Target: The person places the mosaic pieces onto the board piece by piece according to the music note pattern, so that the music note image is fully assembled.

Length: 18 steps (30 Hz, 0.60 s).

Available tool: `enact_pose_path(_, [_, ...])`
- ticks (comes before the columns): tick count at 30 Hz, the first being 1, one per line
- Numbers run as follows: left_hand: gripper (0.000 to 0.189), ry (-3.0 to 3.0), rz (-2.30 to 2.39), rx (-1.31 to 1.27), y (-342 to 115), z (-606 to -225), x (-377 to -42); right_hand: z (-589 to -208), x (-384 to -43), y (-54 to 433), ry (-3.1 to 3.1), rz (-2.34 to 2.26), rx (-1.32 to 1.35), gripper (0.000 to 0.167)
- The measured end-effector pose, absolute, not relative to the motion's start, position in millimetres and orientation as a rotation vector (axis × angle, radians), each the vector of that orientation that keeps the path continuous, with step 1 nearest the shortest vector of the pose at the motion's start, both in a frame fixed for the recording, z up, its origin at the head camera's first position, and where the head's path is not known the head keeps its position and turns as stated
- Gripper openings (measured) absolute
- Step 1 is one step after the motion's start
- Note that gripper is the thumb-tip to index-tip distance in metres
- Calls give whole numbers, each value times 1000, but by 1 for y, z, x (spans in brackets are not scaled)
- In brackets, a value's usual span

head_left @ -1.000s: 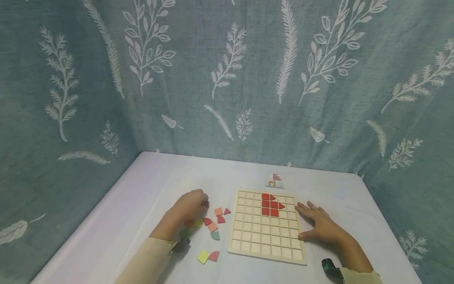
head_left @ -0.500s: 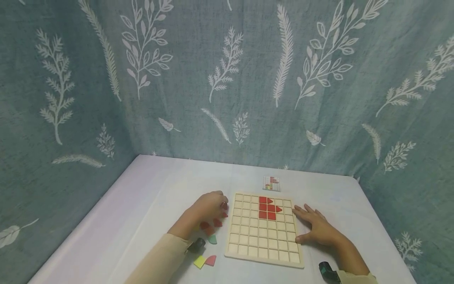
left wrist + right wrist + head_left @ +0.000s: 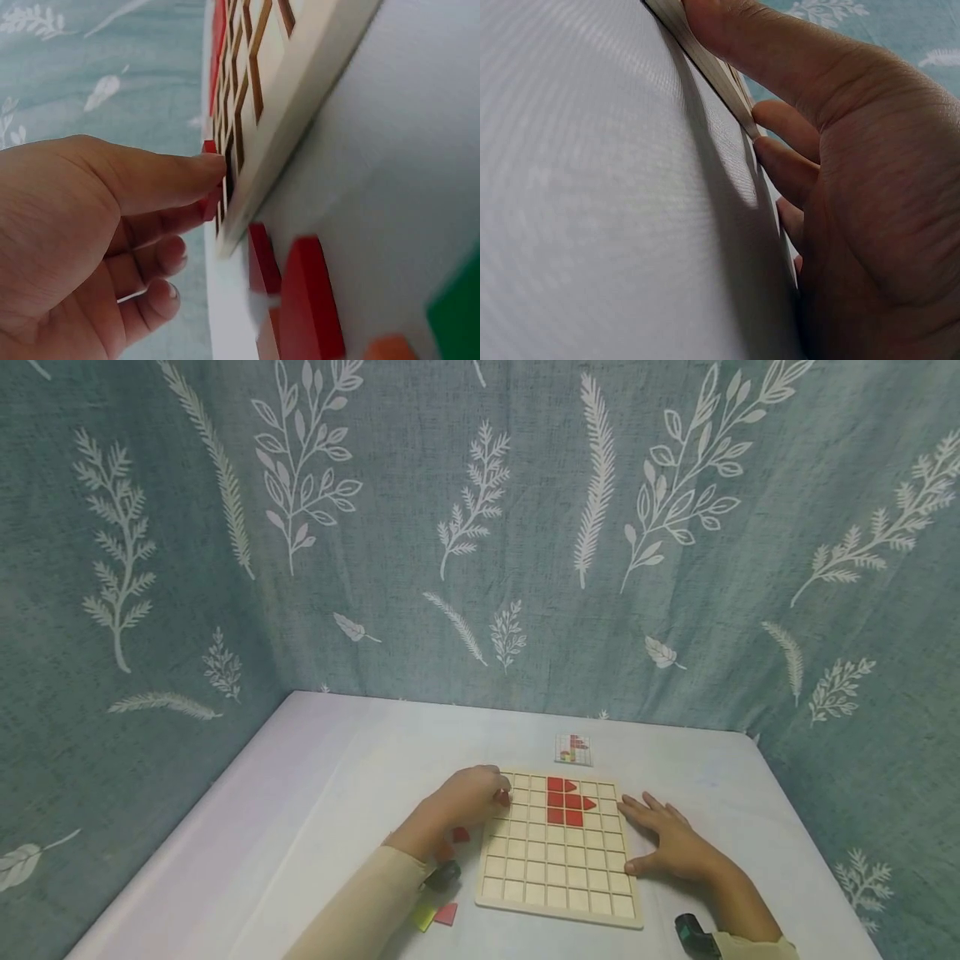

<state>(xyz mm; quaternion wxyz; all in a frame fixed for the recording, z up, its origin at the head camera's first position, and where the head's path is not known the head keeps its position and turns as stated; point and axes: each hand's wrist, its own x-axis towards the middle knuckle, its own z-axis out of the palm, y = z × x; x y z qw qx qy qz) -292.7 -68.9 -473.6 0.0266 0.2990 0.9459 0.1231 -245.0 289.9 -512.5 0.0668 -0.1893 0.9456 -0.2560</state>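
Observation:
My left hand [image 3: 463, 800] pinches a small red tile [image 3: 209, 148] between thumb and fingers, over the left edge of the wooden grid board [image 3: 557, 878]. Its exact shape is mostly covered by the fingers. Several red tiles [image 3: 573, 817], squares and triangles, sit in cells near the board's far side. At the opposite edge, my right hand [image 3: 667, 839] lies with spread fingers, thumb and fingertips touching the rim. In the right wrist view its thumb is against the board's side [image 3: 720, 79].
Loose tiles lie left of the board, partly under my left arm: a yellow tile [image 3: 423, 916], a pinkish-red quarter circle [image 3: 446, 913], a red tile [image 3: 309, 300] and a green tile [image 3: 459, 311]. Behind the board lies a small pattern card [image 3: 573, 749]. Patterned curtains [image 3: 390, 527] enclose the table.
My left hand has moved right with the red tile, from over the loose tiles to the board's left edge. The right hand stays at the board's rim.

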Motion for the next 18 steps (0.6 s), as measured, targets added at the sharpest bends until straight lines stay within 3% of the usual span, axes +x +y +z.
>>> enact_pose_path(18, [11,2903,325,1111,-15,-471,-298,-511,-244,290,2852,-771,-568,110])
